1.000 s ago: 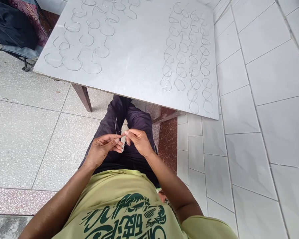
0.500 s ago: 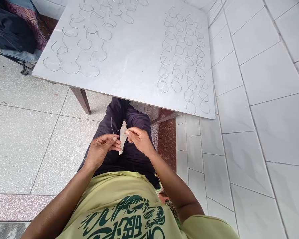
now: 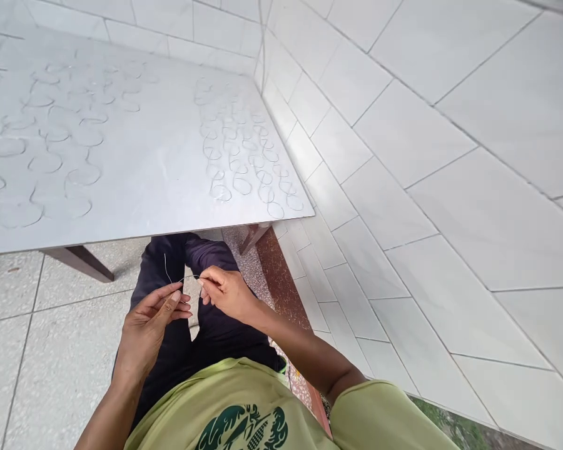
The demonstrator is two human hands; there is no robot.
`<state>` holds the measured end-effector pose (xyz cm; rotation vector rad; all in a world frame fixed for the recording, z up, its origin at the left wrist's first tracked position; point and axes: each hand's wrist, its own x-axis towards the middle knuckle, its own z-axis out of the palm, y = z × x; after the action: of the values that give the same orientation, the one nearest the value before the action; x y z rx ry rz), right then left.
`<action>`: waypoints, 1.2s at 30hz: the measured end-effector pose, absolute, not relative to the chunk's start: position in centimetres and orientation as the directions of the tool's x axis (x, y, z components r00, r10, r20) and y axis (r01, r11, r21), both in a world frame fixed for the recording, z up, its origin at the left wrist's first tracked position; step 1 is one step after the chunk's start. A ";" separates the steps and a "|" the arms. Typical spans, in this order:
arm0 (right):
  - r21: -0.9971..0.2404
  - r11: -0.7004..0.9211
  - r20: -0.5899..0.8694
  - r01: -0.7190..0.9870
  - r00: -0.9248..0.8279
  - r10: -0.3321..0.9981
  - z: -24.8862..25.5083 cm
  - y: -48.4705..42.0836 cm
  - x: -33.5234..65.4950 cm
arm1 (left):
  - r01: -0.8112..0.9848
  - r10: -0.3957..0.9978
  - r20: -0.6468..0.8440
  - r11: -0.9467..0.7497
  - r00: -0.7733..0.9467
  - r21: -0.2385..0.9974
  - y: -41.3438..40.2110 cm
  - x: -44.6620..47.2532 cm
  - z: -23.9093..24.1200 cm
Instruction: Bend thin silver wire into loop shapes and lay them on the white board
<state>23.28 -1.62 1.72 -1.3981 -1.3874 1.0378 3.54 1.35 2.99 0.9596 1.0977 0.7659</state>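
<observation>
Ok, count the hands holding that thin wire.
2. The left hand pinches the thin wire in front of the dark trousers; the right hand, just beside it, pinches it too. Neither is hidden.

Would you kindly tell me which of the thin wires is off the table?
The wire pinched in the left hand and right hand; the other wires all lie on the white tabletop.
</observation>
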 end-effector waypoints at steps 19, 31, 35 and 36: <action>-0.893 -0.150 0.085 0.424 0.487 0.869 8.2 6.9 40.1 | 0.225 0.841 -0.470 0.420 0.269 0.879 0.0 0.3 -0.7; -0.730 -0.404 -0.073 0.551 0.526 0.847 9.4 8.1 39.3 | 0.261 0.839 -0.490 0.430 0.239 0.864 -0.3 -0.4 -2.1; -0.586 -0.430 -0.010 0.687 0.525 0.851 10.1 7.0 38.9 | 0.276 0.848 -0.484 0.422 0.217 0.863 -0.2 -1.0 -3.0; -0.543 -0.426 0.027 0.724 0.522 0.853 10.3 6.7 38.8 | 0.277 0.850 -0.482 0.421 0.212 0.864 -0.2 -1.1 -3.3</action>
<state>38.80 6.72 10.34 -2.2692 -1.2836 0.3459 -1.14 -0.18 -3.29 1.1175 1.3439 0.5431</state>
